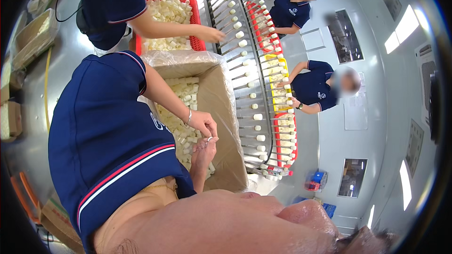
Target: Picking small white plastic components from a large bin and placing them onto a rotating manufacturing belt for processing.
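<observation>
Handling a small white piece (210, 138) over the box

The step in hand seems to be the working of one piece with both hands. This piece is between the fingertips, above the open box (220, 108) of white pieces (186, 99), near the box edge beside the metal machine (254, 73). The left hand (203, 121) is nearly closed, pinching the piece. The right hand (204, 154) is curled and meets it there; whether it also grips, I cannot tell. The next move, I think, calls for light, steady fingertips.

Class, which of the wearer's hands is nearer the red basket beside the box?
Left. Over the box, the left hand is toward the red basket; the right hand is farther away.
</observation>
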`<state>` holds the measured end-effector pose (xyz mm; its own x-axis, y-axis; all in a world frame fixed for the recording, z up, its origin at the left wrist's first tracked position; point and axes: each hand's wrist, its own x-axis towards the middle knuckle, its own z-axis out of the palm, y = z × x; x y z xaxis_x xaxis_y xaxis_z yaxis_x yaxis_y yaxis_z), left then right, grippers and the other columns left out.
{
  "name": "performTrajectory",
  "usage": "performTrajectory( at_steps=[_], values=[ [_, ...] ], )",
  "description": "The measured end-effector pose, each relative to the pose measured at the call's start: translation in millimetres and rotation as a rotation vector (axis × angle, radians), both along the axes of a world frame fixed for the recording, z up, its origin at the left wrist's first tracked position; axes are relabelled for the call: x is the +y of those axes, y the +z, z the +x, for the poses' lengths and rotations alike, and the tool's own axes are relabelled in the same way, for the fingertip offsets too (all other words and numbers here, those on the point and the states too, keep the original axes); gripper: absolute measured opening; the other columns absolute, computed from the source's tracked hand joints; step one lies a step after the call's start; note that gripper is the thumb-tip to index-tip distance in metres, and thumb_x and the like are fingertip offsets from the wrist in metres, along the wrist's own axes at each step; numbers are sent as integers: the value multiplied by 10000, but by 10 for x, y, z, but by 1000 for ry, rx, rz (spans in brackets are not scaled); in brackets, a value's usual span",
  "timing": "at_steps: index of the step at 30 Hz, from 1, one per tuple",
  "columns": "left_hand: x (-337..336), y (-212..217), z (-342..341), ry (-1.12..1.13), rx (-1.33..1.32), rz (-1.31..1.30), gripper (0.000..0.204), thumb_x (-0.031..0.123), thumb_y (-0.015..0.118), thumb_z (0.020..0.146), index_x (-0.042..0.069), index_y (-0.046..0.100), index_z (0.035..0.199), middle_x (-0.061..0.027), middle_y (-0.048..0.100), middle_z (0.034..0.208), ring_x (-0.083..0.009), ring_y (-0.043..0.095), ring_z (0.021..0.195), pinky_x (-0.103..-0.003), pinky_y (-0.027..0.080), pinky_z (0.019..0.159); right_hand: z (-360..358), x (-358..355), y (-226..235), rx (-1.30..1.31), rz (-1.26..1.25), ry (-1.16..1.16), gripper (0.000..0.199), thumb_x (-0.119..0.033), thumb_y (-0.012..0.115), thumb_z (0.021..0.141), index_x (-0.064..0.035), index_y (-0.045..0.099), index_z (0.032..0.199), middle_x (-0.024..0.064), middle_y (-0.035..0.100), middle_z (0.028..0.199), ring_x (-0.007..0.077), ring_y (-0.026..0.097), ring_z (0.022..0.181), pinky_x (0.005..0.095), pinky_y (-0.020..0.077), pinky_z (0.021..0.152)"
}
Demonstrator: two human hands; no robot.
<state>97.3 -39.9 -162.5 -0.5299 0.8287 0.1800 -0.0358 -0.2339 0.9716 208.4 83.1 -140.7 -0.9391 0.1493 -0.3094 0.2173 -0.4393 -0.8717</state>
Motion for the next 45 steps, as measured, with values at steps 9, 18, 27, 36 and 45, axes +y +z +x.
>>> performTrajectory(
  at_steps=[9,18,27,36,45],
  values=[
    [-30,-15,11,-5,40,-165,173,161,665,781,17,657,878,-22,643,772,-92,613,736,-232,481,665,-3,-36,-103,57,340,-76,375,-361,411,965,-77,460,725,-43,361,562,44,334,463,205,312,401],
    [-15,16,131,198,430,-250,109,133,649,747,46,583,755,-21,557,691,-112,527,614,-273,420,556,5,-36,-119,-8,213,-57,316,-293,445,961,-70,495,743,-61,357,541,27,316,450,198,306,396],
    [38,-6,9,162,507,-163,176,158,665,689,48,533,650,-38,543,638,-185,535,585,-322,401,530,-7,-142,-128,-60,187,9,396,-444,466,922,-77,463,771,-37,350,559,67,325,449,236,304,392],
    [83,-3,38,397,535,-188,263,194,673,657,66,453,590,-23,524,607,-206,528,563,-339,393,517,-44,-134,-48,-71,28,-117,345,-363,522,917,-82,460,727,-38,365,538,60,347,439,233,318,374],
    [137,-65,77,413,536,-1,198,145,624,628,78,452,558,-38,519,598,-245,509,545,-367,367,497,-37,-187,-103,-56,69,-69,348,-390,556,892,-84,464,755,-37,387,548,61,344,433,230,305,354]
  ],
)
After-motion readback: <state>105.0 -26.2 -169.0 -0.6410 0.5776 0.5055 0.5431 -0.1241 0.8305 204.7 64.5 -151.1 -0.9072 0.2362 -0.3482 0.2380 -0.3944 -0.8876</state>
